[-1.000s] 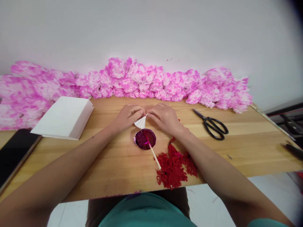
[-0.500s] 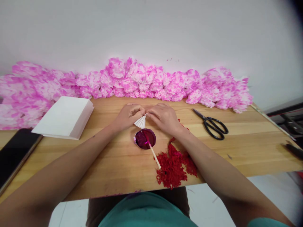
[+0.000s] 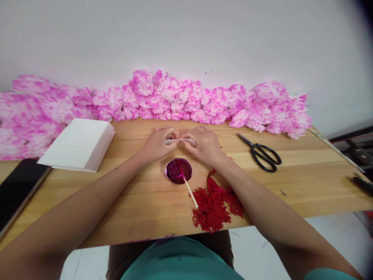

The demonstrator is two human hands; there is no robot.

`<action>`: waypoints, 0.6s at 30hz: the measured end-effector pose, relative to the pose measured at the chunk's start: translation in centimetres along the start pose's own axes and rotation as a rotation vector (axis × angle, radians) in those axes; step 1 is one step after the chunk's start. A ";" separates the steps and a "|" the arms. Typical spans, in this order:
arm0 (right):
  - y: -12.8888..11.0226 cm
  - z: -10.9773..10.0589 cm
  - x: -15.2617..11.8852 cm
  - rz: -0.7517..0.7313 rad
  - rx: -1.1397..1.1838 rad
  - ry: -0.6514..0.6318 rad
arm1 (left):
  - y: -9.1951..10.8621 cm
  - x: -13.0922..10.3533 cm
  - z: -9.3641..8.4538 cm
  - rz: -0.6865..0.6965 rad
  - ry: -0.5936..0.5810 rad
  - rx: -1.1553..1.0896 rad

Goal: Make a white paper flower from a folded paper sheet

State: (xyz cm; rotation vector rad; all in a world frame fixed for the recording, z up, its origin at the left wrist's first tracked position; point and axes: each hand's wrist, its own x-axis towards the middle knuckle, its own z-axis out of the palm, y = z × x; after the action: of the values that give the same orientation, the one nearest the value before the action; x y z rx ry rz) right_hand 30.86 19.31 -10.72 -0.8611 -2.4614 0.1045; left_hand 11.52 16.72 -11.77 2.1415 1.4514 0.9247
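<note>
Between my two hands lies a narrow folded strip of white paper (image 3: 186,140), pinched at its middle. My left hand (image 3: 159,143) is closed on its left end, with thumb and fingertips near the centre. From the other side my right hand (image 3: 205,144) grips the right end, its fingertips almost meeting the left ones. A small dark spot shows at the strip's middle, too small to make out. Just below the hands stands a round dish of purple liquid (image 3: 175,173) with a thin wooden stick (image 3: 190,192) resting in it.
Red yarn (image 3: 211,210) lies in a heap by my right forearm. Black-handled scissors (image 3: 264,155) are to the right. At left are a stack of white paper (image 3: 77,144) and a phone (image 3: 20,190). Pink-and-white paper flowers (image 3: 175,99) line the wall.
The pleated white paper, fanned downward on the left before, is now held as a level strip stretching both ways from its middle. Both hands stay in nearly the same place.
</note>
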 end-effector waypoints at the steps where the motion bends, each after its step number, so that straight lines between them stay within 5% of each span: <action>1: 0.0 0.0 0.0 -0.003 -0.002 -0.003 | 0.1 0.0 0.0 -0.002 -0.003 -0.007; 18: 0.0 0.1 0.0 0.000 0.034 -0.016 | 0.1 0.0 -0.2 0.023 -0.030 -0.015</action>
State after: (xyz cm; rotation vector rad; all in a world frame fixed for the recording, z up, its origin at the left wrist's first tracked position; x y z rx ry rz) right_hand 30.80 19.31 -10.79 -0.8488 -2.4673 0.1535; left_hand 11.45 16.69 -11.61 2.1563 1.4045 0.9050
